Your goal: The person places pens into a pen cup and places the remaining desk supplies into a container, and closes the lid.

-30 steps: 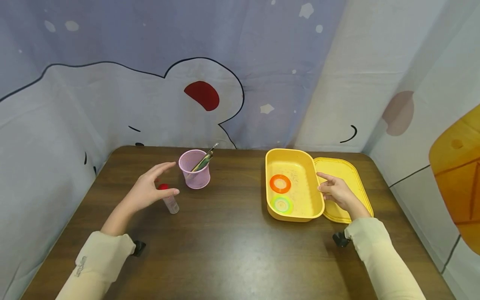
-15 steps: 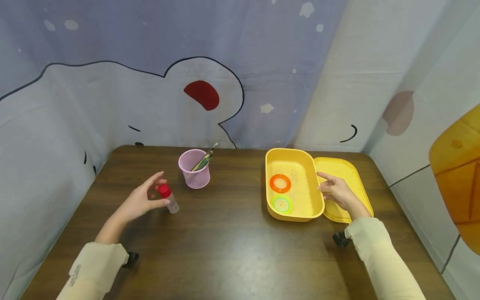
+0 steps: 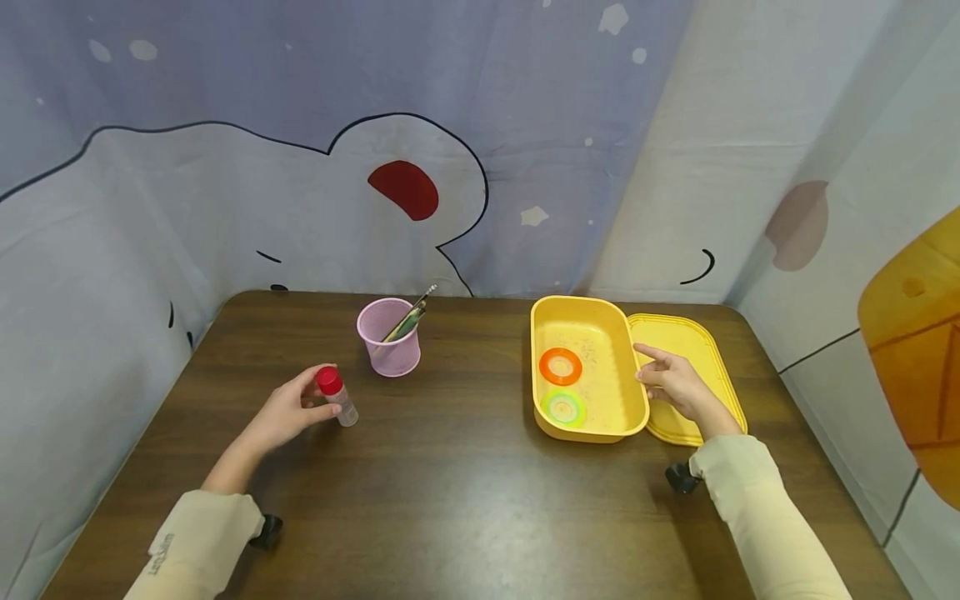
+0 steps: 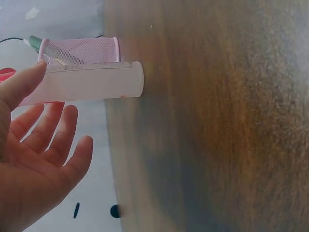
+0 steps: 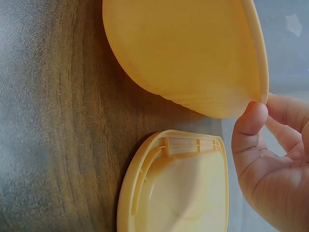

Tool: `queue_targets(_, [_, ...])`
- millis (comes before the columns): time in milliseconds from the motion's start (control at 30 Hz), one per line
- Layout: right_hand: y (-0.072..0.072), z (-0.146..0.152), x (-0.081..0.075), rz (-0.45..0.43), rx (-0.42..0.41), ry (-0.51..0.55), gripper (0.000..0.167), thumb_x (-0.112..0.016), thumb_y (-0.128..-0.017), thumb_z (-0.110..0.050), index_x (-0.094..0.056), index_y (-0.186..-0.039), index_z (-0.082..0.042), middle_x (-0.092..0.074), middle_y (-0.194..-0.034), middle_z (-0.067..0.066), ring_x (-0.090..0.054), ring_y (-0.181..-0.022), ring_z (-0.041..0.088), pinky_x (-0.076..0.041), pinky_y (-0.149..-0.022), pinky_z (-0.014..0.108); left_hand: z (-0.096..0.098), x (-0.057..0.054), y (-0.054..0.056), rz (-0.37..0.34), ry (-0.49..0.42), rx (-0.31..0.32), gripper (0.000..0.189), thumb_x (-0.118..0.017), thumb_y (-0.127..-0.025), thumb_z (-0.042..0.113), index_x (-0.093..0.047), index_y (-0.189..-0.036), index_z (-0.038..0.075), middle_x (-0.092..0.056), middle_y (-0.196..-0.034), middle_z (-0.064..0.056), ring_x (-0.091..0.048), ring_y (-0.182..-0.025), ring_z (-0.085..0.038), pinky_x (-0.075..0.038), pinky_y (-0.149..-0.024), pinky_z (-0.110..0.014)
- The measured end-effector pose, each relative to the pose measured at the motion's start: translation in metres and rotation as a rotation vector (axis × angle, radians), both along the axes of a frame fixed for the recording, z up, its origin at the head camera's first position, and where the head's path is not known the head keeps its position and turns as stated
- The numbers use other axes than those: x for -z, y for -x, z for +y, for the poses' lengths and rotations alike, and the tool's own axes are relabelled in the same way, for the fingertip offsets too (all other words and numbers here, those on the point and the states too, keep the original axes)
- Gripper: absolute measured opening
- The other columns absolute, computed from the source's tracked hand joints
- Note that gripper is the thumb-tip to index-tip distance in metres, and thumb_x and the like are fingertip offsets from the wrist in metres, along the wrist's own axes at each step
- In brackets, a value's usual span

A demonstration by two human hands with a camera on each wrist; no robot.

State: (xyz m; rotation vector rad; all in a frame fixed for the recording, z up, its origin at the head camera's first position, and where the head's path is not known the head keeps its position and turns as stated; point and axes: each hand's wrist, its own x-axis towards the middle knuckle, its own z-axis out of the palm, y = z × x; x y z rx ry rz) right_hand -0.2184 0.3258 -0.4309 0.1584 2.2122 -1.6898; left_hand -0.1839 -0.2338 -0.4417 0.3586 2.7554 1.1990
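Note:
A small white bottle with a red cap (image 3: 347, 410) stands upright on the table at the left. My left hand (image 3: 283, 417) is around its upper part, the thumb overlapping its near side and the index finger by the cap. In the left wrist view, the other fingers spread loosely beside the bottle (image 4: 91, 83). At the right, my right hand (image 3: 678, 388) pinches the rim of a yellow plastic box (image 3: 611, 350) between thumb and fingers. Inside the box lie an orange ring (image 3: 576, 368) and a yellow-green ring (image 3: 580, 410).
A pink mesh pen cup (image 3: 395, 360) with some slim items in it stands behind the bottle. The yellow lid (image 3: 701, 342) lies partly beneath the box's right side. A patterned curtain (image 3: 525, 150) hangs behind the brown table (image 3: 465, 508).
My left hand first drew back from above the bottle, then came in around it with thumb and index finger closer together. The bottle, the box and my right hand stay in place.

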Motion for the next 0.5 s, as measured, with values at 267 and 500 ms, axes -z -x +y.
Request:
queue_targets(267, [0.0002,0.0001,0.0007,0.001,0.003,0.004,0.063,-0.049,-0.086,-0.001,-0.019,-0.141,-0.006,-0.052,-0.077,-0.005,-0.044,-0.059,0.006,-0.045,-0.054,0.02,0.0022,0.0014,0.001,0.018,0.019,-0.031,0.046,-0.066,-0.078,0.022,-0.05,-0.115,0.0,-0.06,-0.105,-0.021,-0.056,-0.094,-0.033,-0.047,-0.078,-0.044])
queue_targets(500, [0.0008,0.0007,0.0018,0.001,0.003,-0.009,0.063,-0.049,-0.086,-0.001,-0.019,-0.141,-0.006,-0.051,-0.077,-0.006,-0.044,-0.06,0.006,-0.045,-0.055,0.02,0.0057,0.0024,0.0027,0.036,0.026,-0.042,0.042,-0.069,-0.075,0.023,-0.054,-0.108,0.002,-0.063,-0.095,-0.016,-0.057,-0.082,-0.023,-0.045,-0.066,-0.029])
